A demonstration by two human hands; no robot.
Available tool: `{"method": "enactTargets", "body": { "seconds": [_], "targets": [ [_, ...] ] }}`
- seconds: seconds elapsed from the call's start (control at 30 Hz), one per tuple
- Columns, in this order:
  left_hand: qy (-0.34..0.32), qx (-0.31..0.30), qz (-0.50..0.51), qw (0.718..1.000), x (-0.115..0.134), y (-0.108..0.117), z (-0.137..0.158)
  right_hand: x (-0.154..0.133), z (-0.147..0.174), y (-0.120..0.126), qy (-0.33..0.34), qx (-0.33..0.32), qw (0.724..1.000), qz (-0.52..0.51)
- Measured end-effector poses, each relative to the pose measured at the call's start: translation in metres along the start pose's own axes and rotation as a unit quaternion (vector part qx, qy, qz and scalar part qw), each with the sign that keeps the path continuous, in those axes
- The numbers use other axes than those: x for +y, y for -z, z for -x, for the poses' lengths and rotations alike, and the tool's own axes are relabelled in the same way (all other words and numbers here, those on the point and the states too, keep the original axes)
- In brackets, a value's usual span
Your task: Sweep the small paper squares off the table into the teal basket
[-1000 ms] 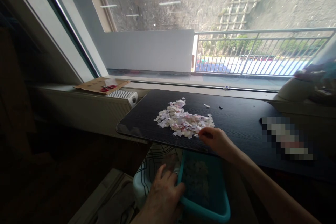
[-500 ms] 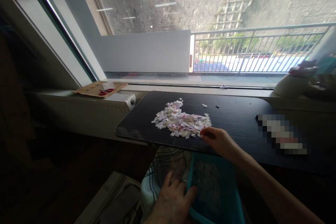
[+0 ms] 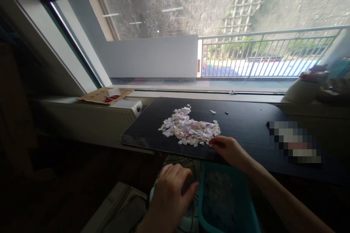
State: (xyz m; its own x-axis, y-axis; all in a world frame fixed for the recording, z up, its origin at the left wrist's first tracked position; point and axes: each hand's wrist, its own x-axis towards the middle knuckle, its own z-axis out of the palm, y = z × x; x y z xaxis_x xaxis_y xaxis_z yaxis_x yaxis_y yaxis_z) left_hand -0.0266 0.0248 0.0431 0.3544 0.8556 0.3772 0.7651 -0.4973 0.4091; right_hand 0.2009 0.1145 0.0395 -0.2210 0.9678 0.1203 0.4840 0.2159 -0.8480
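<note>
A heap of small white paper scraps, some with pinkish marks, lies on a black tabletop. At the heap's right front edge, my right hand pinches a small paper scrap between thumb and fingertips, its wrist over the table's front edge. Lower down, in front of the table, my left hand hovers with curved fingers and the thumb held apart. I see nothing held in it. Right of that hand stands a teal bin with a mass of pale scraps inside, dim in shadow.
Red-handled scissors rest on a brown paper envelope by the radiator. A blurred-out rectangular object lies at the table's right. A white cat-shaped figure sits by the window. Loose bits lie behind the heap.
My left hand has risen a little, toward the table, and its fingers have curled from a more spread pose. My right hand keeps its place at the heap's edge.
</note>
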Motion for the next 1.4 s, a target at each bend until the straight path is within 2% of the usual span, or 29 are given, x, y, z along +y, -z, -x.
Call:
{"method": "enactTargets", "body": {
  "seconds": [0.1, 0.2, 0.3, 0.53, 0.9, 1.13, 1.4],
  "targets": [
    [0.011, 0.111, 0.022, 0.993, 0.004, 0.001, -0.041, -0.002, -0.004, -0.003, 0.0, -0.002, 0.999, -0.039],
    [0.02, 0.127, 0.052, 0.99, 0.004, -0.003, -0.076, -0.011, -0.005, -0.003, 0.005, -0.001, 0.997, -0.078],
    [0.012, 0.115, 0.066, 0.991, 0.003, -0.008, -0.091, -0.018, -0.006, -0.003, 0.008, 0.012, 0.993, -0.12],
    [0.009, 0.083, 0.102, 0.991, 0.004, -0.014, -0.089, -0.022, -0.004, -0.007, 0.008, 0.02, 0.992, -0.125],
    [0.006, 0.077, 0.119, 0.99, 0.004, -0.015, -0.088, -0.022, -0.004, -0.011, 0.003, 0.015, 0.997, -0.077],
    [0.027, 0.098, 0.065, 0.993, -0.012, -0.014, -0.09, -0.014, -0.006, -0.003, 0.01, 0.028, 0.999, -0.018],
    [0.011, 0.061, -0.027, 0.998, -0.02, -0.014, -0.092, -0.017, -0.001, 0.006, 0.015, 0.03, 0.995, 0.091]
  ]
}}
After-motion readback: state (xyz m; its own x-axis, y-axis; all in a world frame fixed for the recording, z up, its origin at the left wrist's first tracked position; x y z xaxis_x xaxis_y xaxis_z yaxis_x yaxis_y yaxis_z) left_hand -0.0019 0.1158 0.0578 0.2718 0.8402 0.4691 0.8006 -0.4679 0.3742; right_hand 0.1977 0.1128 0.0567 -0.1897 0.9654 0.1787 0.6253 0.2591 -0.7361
